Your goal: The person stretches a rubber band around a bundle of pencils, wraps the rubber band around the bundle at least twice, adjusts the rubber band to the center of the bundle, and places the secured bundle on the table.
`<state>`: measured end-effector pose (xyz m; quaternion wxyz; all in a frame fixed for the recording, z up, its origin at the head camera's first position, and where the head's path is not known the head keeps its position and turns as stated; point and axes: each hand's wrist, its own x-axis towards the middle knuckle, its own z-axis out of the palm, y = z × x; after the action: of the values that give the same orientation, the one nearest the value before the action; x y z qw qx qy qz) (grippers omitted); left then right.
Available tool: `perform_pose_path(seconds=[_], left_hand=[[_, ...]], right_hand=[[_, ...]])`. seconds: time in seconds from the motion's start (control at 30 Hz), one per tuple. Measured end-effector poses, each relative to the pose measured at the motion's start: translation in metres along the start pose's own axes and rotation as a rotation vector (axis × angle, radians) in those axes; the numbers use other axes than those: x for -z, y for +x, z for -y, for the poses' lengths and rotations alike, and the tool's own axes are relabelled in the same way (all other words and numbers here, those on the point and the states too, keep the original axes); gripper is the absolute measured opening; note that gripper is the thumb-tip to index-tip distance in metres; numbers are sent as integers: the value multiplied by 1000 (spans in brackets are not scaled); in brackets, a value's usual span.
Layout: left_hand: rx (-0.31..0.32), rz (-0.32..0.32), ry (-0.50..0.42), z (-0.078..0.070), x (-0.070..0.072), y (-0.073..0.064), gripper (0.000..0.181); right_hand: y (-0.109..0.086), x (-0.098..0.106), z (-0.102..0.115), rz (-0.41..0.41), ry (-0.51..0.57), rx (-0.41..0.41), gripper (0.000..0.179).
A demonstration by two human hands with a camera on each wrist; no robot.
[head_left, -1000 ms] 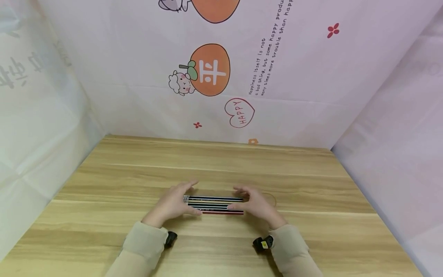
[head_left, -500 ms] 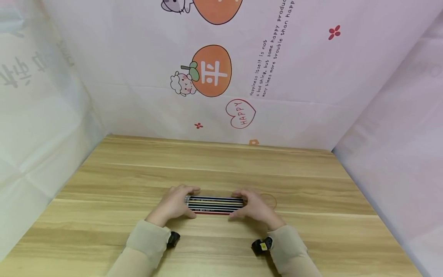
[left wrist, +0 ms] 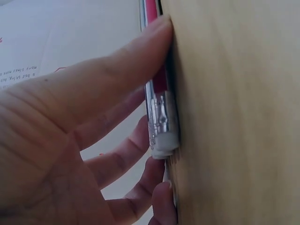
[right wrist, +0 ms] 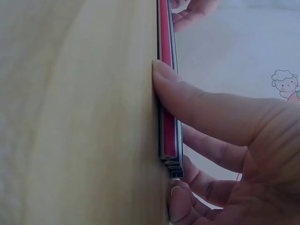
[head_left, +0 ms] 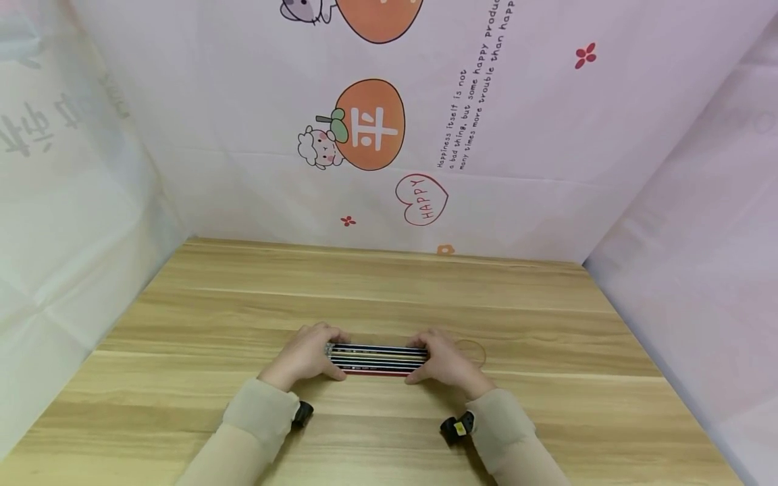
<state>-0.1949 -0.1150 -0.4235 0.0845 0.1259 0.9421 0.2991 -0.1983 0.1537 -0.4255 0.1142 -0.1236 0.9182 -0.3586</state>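
Several pencils [head_left: 379, 360] lie side by side in a flat row on the wooden table, dark striped ones with a red one along the near edge. Their white eraser ends [left wrist: 166, 140] point left, by my left hand [head_left: 306, 356]. That hand grips the row's left end, thumb on the red pencil [left wrist: 160, 79] and fingers on the far side. At the other end my right hand [head_left: 448, 362] holds the row the same way, its thumb against the red side [right wrist: 169, 136]. The palms hide the far fingertips in part.
A thin yellowish loop [head_left: 485, 351], like a rubber band, lies just right of my right hand. The wooden table [head_left: 389, 290] ends at a printed cloth wall [head_left: 516, 209] behind, with pale cloth on both sides.
My right thumb has moved off the top of the pencils to their near side. The left hand's fingers have come down and drawn in around the left end.
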Motion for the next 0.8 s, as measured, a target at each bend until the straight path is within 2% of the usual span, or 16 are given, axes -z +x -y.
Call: perform_pose_path(seconds=[0.4,0.6,0.8], left_hand=[[-47,73,-8,3,3,6,36],[-51,123,29,0,4,7,24],[-50,149,100,-3,5,7,24]], right_hand=[[3,1,0,-3,-37,13,34],[5,1,-1,28,-61,39,25],[4,3,2,73,-84,49,22]])
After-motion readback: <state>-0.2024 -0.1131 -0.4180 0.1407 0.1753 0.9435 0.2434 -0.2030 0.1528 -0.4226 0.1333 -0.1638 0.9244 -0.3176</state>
